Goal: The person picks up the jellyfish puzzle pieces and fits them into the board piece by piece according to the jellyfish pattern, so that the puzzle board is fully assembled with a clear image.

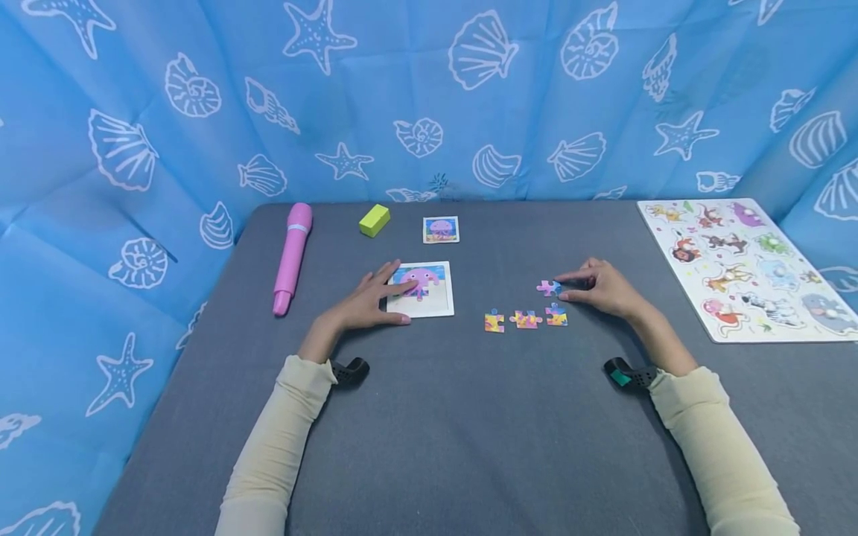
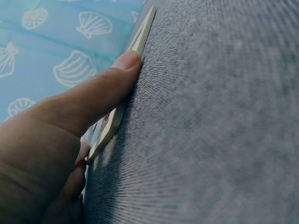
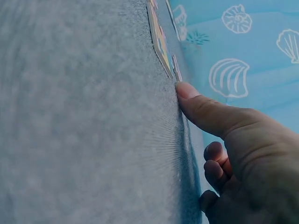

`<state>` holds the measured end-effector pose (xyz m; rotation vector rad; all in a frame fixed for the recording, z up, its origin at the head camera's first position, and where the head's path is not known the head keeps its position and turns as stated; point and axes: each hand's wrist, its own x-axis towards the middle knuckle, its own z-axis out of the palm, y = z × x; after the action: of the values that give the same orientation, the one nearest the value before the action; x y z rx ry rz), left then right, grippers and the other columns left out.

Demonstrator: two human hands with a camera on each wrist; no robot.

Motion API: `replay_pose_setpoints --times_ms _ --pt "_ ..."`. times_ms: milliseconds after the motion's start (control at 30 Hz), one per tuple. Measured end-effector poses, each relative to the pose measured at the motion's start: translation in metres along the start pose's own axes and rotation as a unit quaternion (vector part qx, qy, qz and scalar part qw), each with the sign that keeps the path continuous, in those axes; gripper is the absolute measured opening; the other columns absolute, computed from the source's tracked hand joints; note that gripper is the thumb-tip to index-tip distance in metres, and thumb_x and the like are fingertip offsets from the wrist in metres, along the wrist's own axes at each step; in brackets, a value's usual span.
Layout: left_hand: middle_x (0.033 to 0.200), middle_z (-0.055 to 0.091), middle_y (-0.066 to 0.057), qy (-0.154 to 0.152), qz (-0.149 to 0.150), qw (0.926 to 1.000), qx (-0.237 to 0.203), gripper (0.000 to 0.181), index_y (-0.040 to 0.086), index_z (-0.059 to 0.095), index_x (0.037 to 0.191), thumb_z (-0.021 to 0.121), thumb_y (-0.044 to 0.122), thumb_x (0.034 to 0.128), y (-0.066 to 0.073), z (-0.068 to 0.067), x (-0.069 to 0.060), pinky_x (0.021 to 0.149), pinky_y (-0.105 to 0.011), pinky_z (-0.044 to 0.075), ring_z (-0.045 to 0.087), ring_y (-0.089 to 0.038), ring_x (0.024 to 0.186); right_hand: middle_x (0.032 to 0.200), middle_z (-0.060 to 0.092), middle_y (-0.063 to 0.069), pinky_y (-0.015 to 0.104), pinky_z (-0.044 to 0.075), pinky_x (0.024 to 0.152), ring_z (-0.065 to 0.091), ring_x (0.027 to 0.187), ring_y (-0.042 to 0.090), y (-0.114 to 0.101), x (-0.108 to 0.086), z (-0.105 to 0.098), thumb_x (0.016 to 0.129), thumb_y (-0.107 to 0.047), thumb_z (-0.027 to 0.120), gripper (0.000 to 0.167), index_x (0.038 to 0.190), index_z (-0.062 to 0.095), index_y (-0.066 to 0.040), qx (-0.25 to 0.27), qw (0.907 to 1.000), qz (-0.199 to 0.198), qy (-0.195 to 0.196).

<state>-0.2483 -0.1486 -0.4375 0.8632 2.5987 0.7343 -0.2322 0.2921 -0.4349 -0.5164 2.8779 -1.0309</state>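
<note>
A square jigsaw puzzle board (image 1: 439,299) with a pink jellyfish picture, partly filled, lies on the table. My left hand (image 1: 365,299) rests across its left side, fingers spread over the picture and thumb along the front edge; the left wrist view shows the thumb (image 2: 105,93) against the wooden rim. Farther right, my right hand (image 1: 602,288) pinches a pink and blue puzzle piece (image 1: 546,287) by its right side between thumb and index finger. Just in front lie a yellow piece (image 1: 494,321), a pink and yellow piece (image 1: 526,319) and a yellow and blue piece (image 1: 556,315).
Behind the board lies a small jellyfish picture card (image 1: 440,230), with a yellow-green block (image 1: 375,220) to its left. A pink microphone-shaped stick (image 1: 293,257) is at the far left. A large animal puzzle board (image 1: 751,272) covers the right side. A blue curtain (image 1: 429,97) hangs behind the table.
</note>
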Motion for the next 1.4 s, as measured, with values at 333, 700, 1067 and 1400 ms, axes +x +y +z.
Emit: replay_pose_setpoints --times_ms 333,700,1067,1400 --pt "0.157 -0.001 -0.006 -0.004 -0.002 1.0000 -0.001 0.074 0.029 0.032 0.143 0.065 0.047 0.0804 -0.001 -0.001 0.000 0.115 -0.050 -0.002 -0.005 -0.023 0.144 0.073 0.045 0.006 0.027 0.027 0.060 0.035 0.068 0.014 -0.011 0.005 0.004 0.080 -0.018 0.071 0.026 0.101 0.069 -0.004 -0.040 0.9987 -0.029 0.014" --pt "0.157 -0.001 -0.006 -0.001 -0.002 1.0000 0.006 0.073 0.029 0.031 0.143 0.065 0.047 0.0808 -0.001 0.001 0.000 0.115 -0.050 -0.002 -0.005 -0.024 0.144 0.081 0.050 0.007 0.031 0.030 0.066 0.037 0.075 0.018 -0.074 0.054 0.049 0.080 -0.021 0.072 0.027 0.102 0.069 -0.006 0.000 0.9967 -0.078 -0.024" --pt "0.157 -0.002 -0.005 0.000 -0.001 1.0000 0.009 0.073 0.031 0.030 0.144 0.063 0.050 0.0811 -0.002 0.000 0.000 0.115 -0.050 -0.003 -0.005 -0.024 0.144 0.079 0.050 0.008 0.031 0.028 0.068 0.035 0.073 0.019 -0.118 0.084 0.087 0.078 -0.022 0.073 0.029 0.102 0.070 -0.006 0.002 0.9914 -0.118 -0.057" --pt "0.157 -0.002 -0.005 -0.001 -0.004 0.9999 0.013 0.072 0.032 0.030 0.143 0.062 0.050 0.0815 -0.002 0.000 0.000 0.115 -0.049 -0.002 -0.005 -0.023 0.144 0.078 0.050 0.006 0.029 0.029 0.066 0.036 0.072 0.018 -0.120 0.095 0.099 0.078 -0.025 0.073 0.029 0.102 0.071 -0.009 -0.022 0.9913 -0.108 -0.072"
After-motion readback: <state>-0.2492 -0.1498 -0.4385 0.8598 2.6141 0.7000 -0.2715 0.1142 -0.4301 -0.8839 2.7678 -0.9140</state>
